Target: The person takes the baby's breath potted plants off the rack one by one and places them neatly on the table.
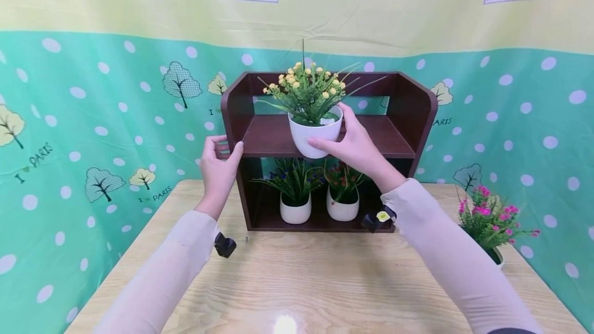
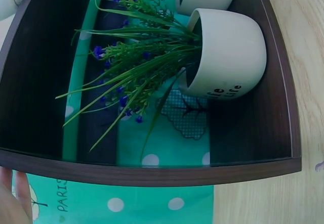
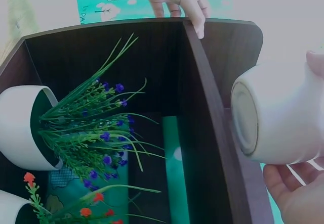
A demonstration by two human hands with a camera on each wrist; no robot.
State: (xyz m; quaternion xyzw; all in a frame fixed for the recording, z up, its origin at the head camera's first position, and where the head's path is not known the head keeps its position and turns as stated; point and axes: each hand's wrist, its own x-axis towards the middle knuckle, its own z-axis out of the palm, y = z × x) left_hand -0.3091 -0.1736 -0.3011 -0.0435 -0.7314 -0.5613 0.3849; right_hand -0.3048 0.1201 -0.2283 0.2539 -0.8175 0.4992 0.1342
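My right hand [image 1: 355,143] grips a white pot [image 1: 313,140] holding a plant with yellow flowers [image 1: 306,84]. In the head view the pot is upright, in front of the upper shelf [image 1: 274,135]; the right wrist view shows its round base [image 3: 245,118] bare. With thumb in front and fingers behind, my left hand [image 1: 220,166] grips the left side panel [image 1: 235,122] of the dark brown wooden rack. On the lower shelf [image 1: 266,226] stand a white pot with purple-blue flowers [image 1: 295,212] and, to its right, a white pot with red flowers [image 1: 343,209].
A potted plant with pink flowers [image 1: 492,220] stands on the table at the right, partly behind my right forearm. The rack stands towards the back of the light wooden table [image 1: 260,277]. Behind it hangs a green and yellow patterned cloth [image 1: 139,81].
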